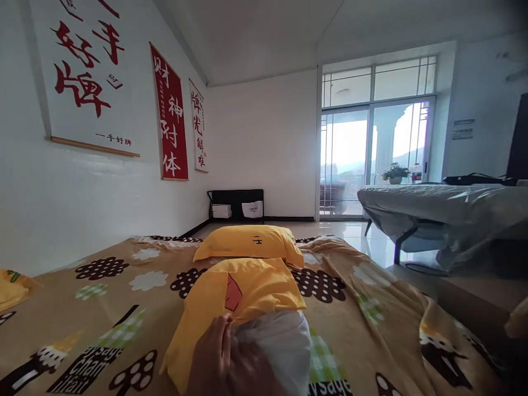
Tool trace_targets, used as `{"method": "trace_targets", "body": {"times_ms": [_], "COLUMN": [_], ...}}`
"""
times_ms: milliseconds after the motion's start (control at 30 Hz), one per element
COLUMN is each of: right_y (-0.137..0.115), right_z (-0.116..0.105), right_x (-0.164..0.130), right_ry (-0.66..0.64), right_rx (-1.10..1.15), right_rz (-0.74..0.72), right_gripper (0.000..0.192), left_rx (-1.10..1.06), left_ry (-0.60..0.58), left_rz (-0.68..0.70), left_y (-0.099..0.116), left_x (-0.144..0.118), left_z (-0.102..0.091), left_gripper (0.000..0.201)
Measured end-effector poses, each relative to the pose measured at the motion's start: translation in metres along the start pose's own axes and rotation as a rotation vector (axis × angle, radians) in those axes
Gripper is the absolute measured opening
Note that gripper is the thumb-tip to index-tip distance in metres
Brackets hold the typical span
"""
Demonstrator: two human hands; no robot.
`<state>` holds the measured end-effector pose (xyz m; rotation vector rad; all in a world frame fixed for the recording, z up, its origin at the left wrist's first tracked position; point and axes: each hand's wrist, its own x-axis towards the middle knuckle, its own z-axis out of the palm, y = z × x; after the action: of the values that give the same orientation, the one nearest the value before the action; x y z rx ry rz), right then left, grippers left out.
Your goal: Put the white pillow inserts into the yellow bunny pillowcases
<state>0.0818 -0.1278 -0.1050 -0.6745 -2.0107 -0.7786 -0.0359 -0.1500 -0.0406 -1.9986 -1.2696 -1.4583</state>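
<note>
In the head view, a yellow pillowcase (264, 286) with a red-orange patch lies before me on the bed. A white pillow (284, 341) is partly inside it, its near end bulging out of the opening. My left hand (208, 355) is closed, pinching the pillowcase's edge just below the patch. Beside it, my right hand (251, 368) lies against the near part of the white pillow. Its fingers are dark and blurred, so their grip is unclear. Just beyond, a plump yellow pillow (247, 245) with a small printed face touches or nearly touches the pillowcase.
A brown patterned blanket (136, 308) spreads under everything. Another yellow cloth item (14, 289) sits at the far left. On the right stands a table (412, 195) under plastic sheeting, with a dark bag on top. A low black shelf (235, 201) stands by the back wall.
</note>
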Motion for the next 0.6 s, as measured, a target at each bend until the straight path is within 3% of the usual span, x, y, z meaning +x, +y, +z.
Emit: {"method": "trace_targets", "body": {"times_ms": [200, 367, 467, 600], "right_y": [0.013, 0.025, 0.017, 0.002], "right_z": [0.007, -0.006, -0.007, 0.013], "right_x": [0.012, 0.016, 0.013, 0.017], "right_ry": [-0.168, -0.267, -0.276, -0.282], "right_rx": [0.106, 0.139, 0.140, 0.194], "right_rz": [0.208, 0.308, 0.296, 0.195], "right_gripper": [0.032, 0.041, 0.038, 0.012], "left_rx": [0.302, 0.475, 0.501, 0.566], "left_ry": [-0.014, -0.177, -0.212, -0.068], "left_rz": [-0.027, -0.044, 0.019, 0.172], "left_y": [-0.022, -0.045, -0.042, -0.017], "left_x": [-0.029, -0.051, -0.049, -0.036], "left_z": [-0.019, -0.013, -0.011, -0.014], "left_gripper": [0.027, 0.025, 0.023, 0.023]}}
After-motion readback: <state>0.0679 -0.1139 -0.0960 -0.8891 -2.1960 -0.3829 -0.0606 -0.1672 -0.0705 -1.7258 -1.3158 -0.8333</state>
